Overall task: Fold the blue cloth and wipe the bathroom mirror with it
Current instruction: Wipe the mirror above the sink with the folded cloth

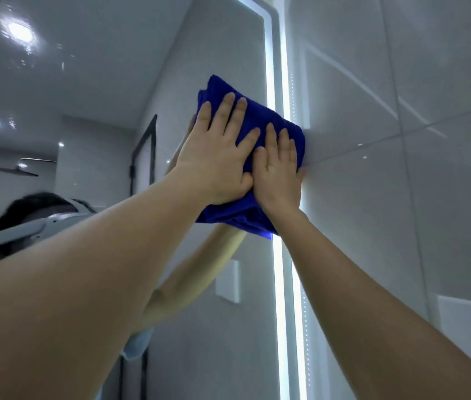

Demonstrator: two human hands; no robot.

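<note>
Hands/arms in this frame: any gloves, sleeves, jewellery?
Both bare: the left hand and right hand wear no gloves, rings or watch, and no sleeve shows up to the frame edge. The mirror reflects pale blue fabric at the upper arm, probably a short sleeve.

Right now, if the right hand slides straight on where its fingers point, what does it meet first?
The right hand points up the mirror's lit edge strip. A short margin of blue cloth comes first, then likely that strip; nothing else shows above.

deep blue cloth [260, 116], glowing white strip [279, 284] edging the mirror [84, 82], pale grey glossy tiles [401, 197].
</note>
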